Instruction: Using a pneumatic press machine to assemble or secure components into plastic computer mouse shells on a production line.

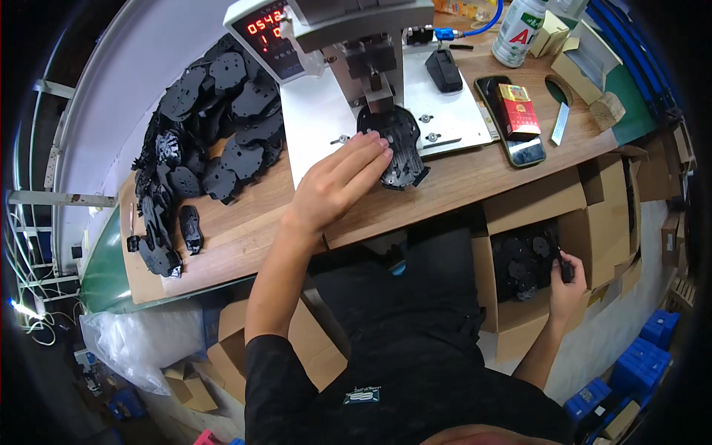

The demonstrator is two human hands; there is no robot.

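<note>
My left hand (340,179) lies over a black moulded plastic part (403,152), its fingers stretched out flat on the part's left side; the thumb is hidden. That part sits under the head of a bench press (380,95), its near end reaching past the white base plate (315,137). Down to the right, my right hand (569,285) is at the edge of an open cardboard box (486,278). Its fingers are closed round a dark plastic part (567,271), whose full shape I cannot make out. More black parts (525,259) lie inside the box.
A heap of black plastic parts (241,159) covers the table's left side, with a single narrow part (190,230) nearer me. Right of the press are a black block-shaped piece (443,70), a phone (528,154), a red packet (519,111) and a white bottle (518,33).
</note>
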